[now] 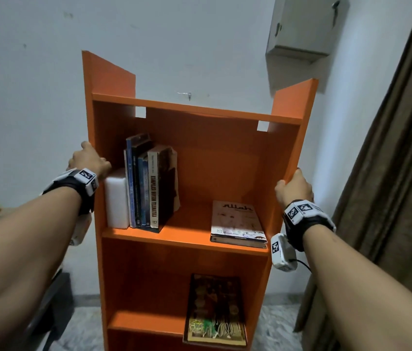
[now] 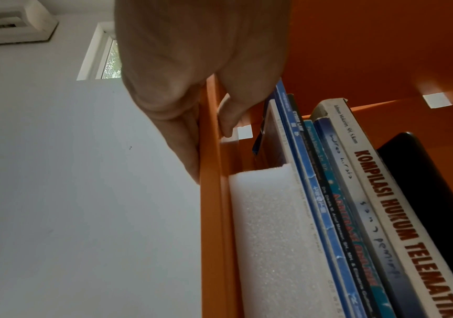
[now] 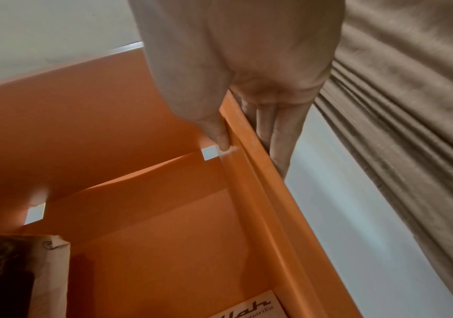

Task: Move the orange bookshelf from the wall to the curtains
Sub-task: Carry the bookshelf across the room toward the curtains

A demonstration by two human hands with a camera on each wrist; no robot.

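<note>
The orange bookshelf point(image 1: 212, 158) stands in front of the white wall, tilted slightly. My left hand point(image 1: 88, 162) grips its left side panel point(image 2: 210, 193), thumb inside and fingers point(image 2: 190, 155) flat on the outer face. My right hand point(image 1: 294, 187) grips the right side panel point(image 3: 269, 193) the same way, thumb inside, fingers point(image 3: 277, 137) outside. The brown curtains point(image 1: 397, 173) hang just right of the shelf and close behind the right hand in the right wrist view, curtains point(image 3: 410, 107).
The upper shelf holds upright books point(image 1: 149, 188), a white foam block point(image 1: 116, 198) and a flat book point(image 1: 237, 224); another book point(image 1: 215, 307) leans lower down. A grey wall cabinet point(image 1: 303, 29) hangs at upper right. Dark furniture point(image 1: 48, 312) sits at lower left.
</note>
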